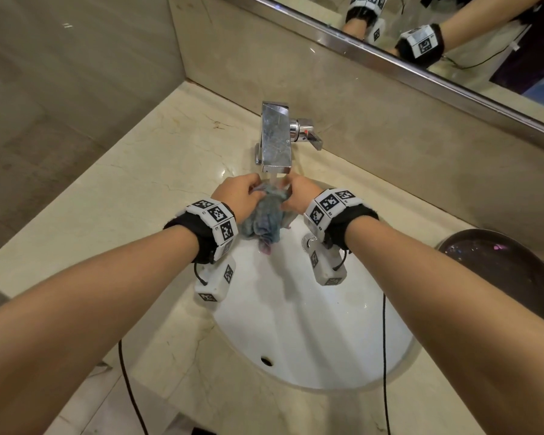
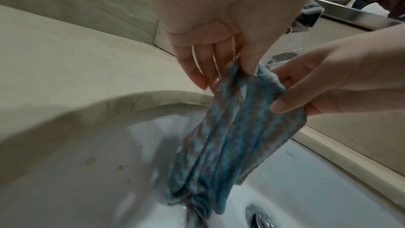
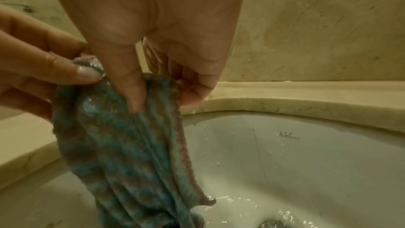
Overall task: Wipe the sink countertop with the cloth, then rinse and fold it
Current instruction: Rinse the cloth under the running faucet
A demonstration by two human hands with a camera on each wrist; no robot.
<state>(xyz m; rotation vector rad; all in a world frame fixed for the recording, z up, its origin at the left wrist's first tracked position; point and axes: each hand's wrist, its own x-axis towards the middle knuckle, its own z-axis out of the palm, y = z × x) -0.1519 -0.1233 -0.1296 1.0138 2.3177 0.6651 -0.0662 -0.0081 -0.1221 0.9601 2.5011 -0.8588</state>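
Nearest, two bare forearms reach out over the white sink (image 1: 311, 334), each wearing a black band with printed square markers, with dark cables hanging down past the basin's front rim. The overflow hole sits low in the near wall of the bowl and the metal drain (image 1: 310, 243) lies further in, partly behind the right wrist.

Above the bowl, the left hand (image 1: 237, 196) and the right hand (image 1: 299, 196) hold the wet blue-grey striped cloth (image 1: 263, 219) bunched between them. The left fingers (image 2: 247, 58) pinch its upper edge with the thumb, and the right fingers (image 3: 131, 82) pinch the other side, thumb pressed into the folds. The cloth hangs in pleats, its lower end seemingly touching the wet basin, though that part is blurred.

Water runs from the square chrome faucet (image 1: 275, 136) onto the top of the cloth. The cream marble desk (image 1: 123, 189) surrounds the sink, and beyond it a mirror (image 1: 453, 42) reflects both wrists.
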